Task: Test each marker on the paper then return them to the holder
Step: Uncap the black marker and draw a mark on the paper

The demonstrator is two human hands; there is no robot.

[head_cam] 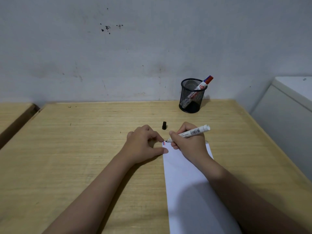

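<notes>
My right hand (188, 141) grips an uncapped white marker (194, 132), its black tip touching the top left corner of the white paper (184, 183). Short red and blue strokes (163, 143) show at that corner. My left hand (143, 144) rests on the table, thumb and forefinger pinning the paper's left edge. The marker's black cap (164, 125) stands on the table just beyond both hands. At the back stands a black mesh holder (192, 96) with a red-capped marker (205, 82) leaning in it; a blue cap peeks from behind the red one.
The wooden table (76, 157) butts against a stained grey wall. A second wooden surface (11, 114) lies at the far left across a gap. A white cabinet (290, 107) stands beside the table on the right.
</notes>
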